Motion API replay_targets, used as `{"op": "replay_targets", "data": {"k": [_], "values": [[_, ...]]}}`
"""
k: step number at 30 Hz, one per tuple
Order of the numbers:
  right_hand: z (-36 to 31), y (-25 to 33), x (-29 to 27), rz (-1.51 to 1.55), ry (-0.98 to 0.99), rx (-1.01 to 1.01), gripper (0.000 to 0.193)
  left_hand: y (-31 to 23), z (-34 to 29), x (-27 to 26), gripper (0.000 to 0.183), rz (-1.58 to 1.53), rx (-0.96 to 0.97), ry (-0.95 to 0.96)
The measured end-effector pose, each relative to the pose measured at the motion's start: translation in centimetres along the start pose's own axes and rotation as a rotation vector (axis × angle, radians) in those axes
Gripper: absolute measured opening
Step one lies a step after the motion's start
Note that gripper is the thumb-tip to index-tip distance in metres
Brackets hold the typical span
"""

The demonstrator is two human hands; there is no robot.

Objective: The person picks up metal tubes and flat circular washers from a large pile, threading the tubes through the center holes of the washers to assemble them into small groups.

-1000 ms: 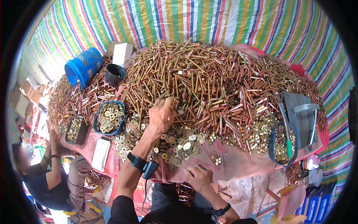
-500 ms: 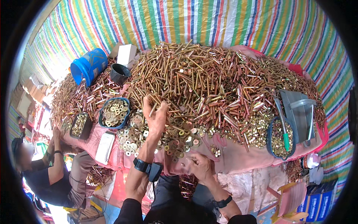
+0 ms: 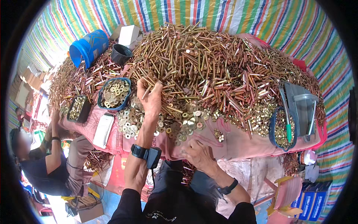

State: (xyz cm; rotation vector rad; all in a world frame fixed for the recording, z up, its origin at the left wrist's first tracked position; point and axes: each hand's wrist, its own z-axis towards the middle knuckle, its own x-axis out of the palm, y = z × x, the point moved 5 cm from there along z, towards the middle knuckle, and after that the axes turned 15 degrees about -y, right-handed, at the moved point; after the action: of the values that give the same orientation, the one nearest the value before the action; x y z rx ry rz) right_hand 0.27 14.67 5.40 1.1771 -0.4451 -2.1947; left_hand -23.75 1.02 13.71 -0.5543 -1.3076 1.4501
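Observation:
A huge heap of brass-coloured bolts (image 3: 223,63) covers a pink-clothed table (image 3: 238,143). My left hand (image 3: 150,98) reaches into the near left side of the heap, its fingers closing on a few bolts. Flat washers (image 3: 175,125) lie spread below that hand. My right hand (image 3: 198,154) rests at the table's near edge, fingers curled on the cloth beside the washers; I cannot tell whether it holds anything. A dark watch sits on each wrist.
A blue bowl of washers (image 3: 114,93) and a dark tray of nuts (image 3: 77,108) stand at the left. A blue bucket (image 3: 88,46), a black cup (image 3: 121,54) and a white box (image 3: 128,35) sit behind. A blue bowl with a green tool (image 3: 282,128) and a grey bin (image 3: 301,108) stand at the right. A seated person (image 3: 48,164) works at the left.
My left hand has moved up from the washers into the bolt heap and closed on bolts. My right hand has risen to the table's edge.

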Motion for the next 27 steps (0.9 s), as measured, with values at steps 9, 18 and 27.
{"op": "replay_targets", "data": {"k": [9, 18, 27], "values": [[1.2, -2.0, 0.0, 0.005, -0.060, -0.004, 0.026, 1.4, 1.1, -1.8, 0.026, -0.211, -0.337, -0.082], [9.0, -1.8, 2.2, 0.058, -0.350, 0.155, 0.026, 2.0, -0.3, -2.0, 0.018, -0.207, -0.445, -0.010], [14.6, -2.6, 3.7, -0.095, -0.240, 0.006, 0.018, 0.8, -0.2, -1.8, 0.019, -0.331, -0.496, -0.040]]}}
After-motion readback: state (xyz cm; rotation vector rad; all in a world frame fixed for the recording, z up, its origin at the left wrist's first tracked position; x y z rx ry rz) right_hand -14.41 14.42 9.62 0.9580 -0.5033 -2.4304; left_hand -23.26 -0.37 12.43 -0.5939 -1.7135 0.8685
